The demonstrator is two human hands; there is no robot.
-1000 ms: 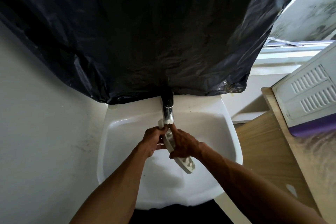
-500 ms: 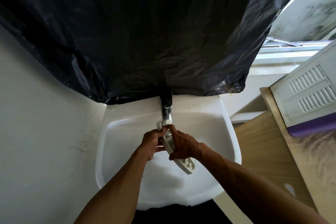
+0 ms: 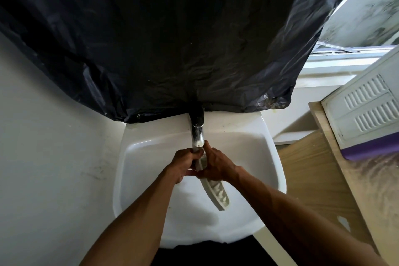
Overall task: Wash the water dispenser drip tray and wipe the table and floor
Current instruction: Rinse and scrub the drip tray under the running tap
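Black plastic sheet [image 3: 172, 39] hangs over the whole back wall and drapes down to the sink's rear edge, likely covering whatever is behind it. Below it is the white sink [image 3: 146, 157], which takes the runoff, so you work inside its basin and not over the wooden table [image 3: 313, 179] to your right. On that table stands a white vented appliance [image 3: 367, 114] with a purple strip at its base, well apart from the sink; can't tell if it's the dispenser itself. The drip tray [image 3: 218, 196] is over the basin, tilted on edge, top end tucked right under the spout and the slotted lower end pointing down toward you, probably so water sheets along it and drains off. The faucet [image 3: 197, 134] sits centre-rear, its spout just above your fingers; can't tell whether water is flowing. Your left hand [image 3: 183, 164] curls round the tray's upper end from the left, holding it steady under the spout. Your right hand [image 3: 218, 166] wraps the tray from the right, index finger stretched up near the spout, looks like rubbing position. You're in the wash step; the table and floor wipe aren't done yet, judging by this.
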